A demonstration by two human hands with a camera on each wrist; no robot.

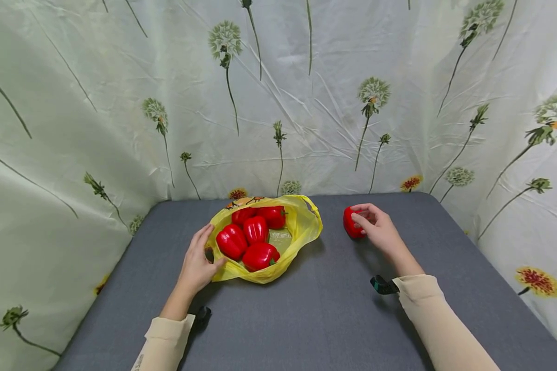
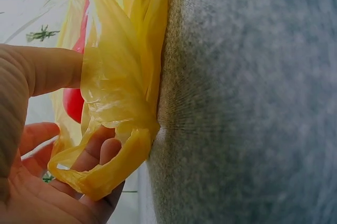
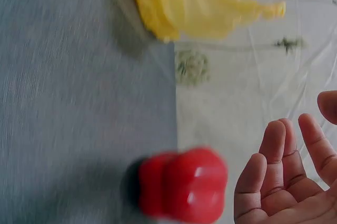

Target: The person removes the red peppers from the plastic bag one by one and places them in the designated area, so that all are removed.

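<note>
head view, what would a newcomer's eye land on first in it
Probably the yellow bag, open on five shiny red peppers, towards the far edge of the grey table. Next, likely, the lone pepper to its right, beside the right hand.

From my end the head view comes through bright and even, with soft shadows on the worktop [image 1: 306, 319] to the right of the yellow bag [image 1: 304, 226] and beside the right sleeve [image 1: 441, 324]. I get small white glints on the red peppers [image 1: 231, 241] and a pale sheen along creases in the curtain [image 1: 325, 103] beyond the far edge. The side edges splay, as through a wide lens. My left wrist feed is dimmer, the worktop soft and streaky. On my right wrist feed the lone pepper [image 3: 195, 187] is blurred, the right hand [image 3: 303, 200] crisper
</note>
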